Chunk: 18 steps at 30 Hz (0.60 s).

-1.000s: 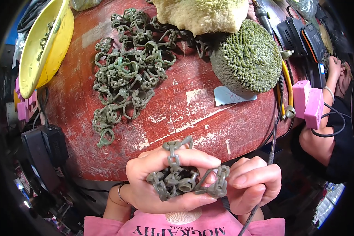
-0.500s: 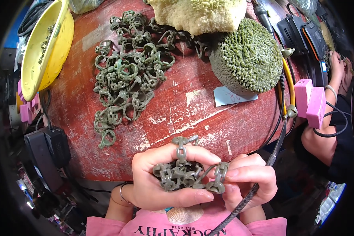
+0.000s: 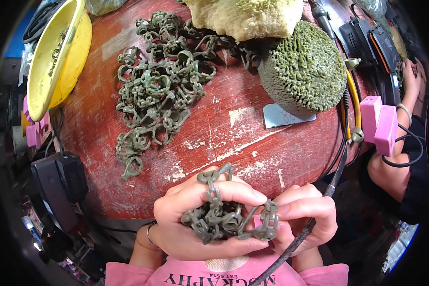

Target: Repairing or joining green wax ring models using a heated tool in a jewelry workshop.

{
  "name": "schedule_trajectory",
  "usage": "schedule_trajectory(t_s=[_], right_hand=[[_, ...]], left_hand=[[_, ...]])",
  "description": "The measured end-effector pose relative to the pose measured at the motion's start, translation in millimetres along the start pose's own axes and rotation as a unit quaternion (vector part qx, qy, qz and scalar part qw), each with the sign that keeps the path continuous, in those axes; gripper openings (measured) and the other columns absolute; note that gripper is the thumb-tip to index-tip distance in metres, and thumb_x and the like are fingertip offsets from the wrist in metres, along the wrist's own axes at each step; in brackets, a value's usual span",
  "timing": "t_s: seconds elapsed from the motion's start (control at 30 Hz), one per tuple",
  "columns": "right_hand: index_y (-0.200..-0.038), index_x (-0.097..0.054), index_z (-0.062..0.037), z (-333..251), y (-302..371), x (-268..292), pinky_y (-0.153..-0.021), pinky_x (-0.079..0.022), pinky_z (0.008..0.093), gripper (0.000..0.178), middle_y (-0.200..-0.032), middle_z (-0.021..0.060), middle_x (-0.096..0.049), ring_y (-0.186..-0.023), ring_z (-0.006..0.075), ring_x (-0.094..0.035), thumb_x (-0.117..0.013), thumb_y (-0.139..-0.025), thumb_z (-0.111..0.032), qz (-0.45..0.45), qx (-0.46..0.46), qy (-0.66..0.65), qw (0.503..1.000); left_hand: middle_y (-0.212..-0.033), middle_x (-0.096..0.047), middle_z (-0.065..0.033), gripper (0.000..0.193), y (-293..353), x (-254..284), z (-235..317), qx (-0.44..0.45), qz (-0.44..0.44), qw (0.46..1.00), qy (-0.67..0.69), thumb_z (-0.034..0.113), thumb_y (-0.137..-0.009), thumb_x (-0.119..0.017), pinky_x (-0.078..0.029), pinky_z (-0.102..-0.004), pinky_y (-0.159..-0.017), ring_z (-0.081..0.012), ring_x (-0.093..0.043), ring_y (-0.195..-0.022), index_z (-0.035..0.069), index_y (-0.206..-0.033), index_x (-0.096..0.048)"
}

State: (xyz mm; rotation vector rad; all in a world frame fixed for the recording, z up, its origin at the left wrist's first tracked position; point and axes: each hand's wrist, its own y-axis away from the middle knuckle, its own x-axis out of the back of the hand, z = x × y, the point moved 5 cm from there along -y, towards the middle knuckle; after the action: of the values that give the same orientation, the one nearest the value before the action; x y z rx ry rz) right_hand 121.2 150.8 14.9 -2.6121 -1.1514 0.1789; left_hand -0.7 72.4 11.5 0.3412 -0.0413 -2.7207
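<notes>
Bright centre, dark warped edges

Green chain (image 3: pixel 212 220) held low at the table (image 3: pixel 214 157) edge

Left hand (image 3: pixel 172 212) cups a tangle of the chain, one strand lying over a finger. Right hand (image 3: pixel 317 212), fingers bent, meets the chain's right end. Dark cord (image 3: pixel 298 244) slants across the right hand; grip on it unclear.

Table red, scuffed. Chain pile (image 3: pixel 159 90) left of centre. Rough green cylinder (image 3: pixel 305 66) to the right, pale lump (image 3: pixel 245 19) beside it, blue paper slip (image 3: pixel 281 118) at its near side. Yellow bowl (image 3: pixel 76 64) far left, small dark pieces inside. Pink blocks (image 3: pixel 385 131) right, near another person's arm (image 3: pixel 388 174).
</notes>
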Motion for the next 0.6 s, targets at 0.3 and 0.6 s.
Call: schedule_trajectory(t_s=[0.3, 0.6], right_hand=[[-0.09, -0.052, 0.0042, 3.9, 1.3, -0.6, -0.045, -0.045, 0.0212, 0.031, -0.075, 0.0145, -0.06, -0.058, 0.0151, -0.058, -0.068, -0.063, 0.008, 0.008, -0.011, 0.005, 1.0], [-0.09, -0.052, 0.0039, 6.5, 2.4, -2.4, -0.045, -0.045, 0.0219, 0.031, -0.074, 0.0145, -0.059, -0.057, 0.0153, -0.057, -0.067, -0.064, 0.007, 0.002, -0.026, 0.004, 1.0]], left_hand=[[-0.076, -0.061, -0.0123, 0.04, -1.7, -1.9, 11.1, -0.073, 0.011, 0.992, -0.1, 0.002, -0.058, -0.076, -0.046, -0.0269, -0.059, -0.0184, -0.058, -0.064, -0.003, -0.093, -0.058], [-0.076, -0.061, -0.0117, 0.041, -1.4, -0.3, 8.8, -0.089, 0.024, 0.989, -0.118, 0.006, -0.057, -0.078, -0.047, -0.0273, -0.06, -0.018, -0.059, -0.065, -0.003, -0.092, -0.057]])
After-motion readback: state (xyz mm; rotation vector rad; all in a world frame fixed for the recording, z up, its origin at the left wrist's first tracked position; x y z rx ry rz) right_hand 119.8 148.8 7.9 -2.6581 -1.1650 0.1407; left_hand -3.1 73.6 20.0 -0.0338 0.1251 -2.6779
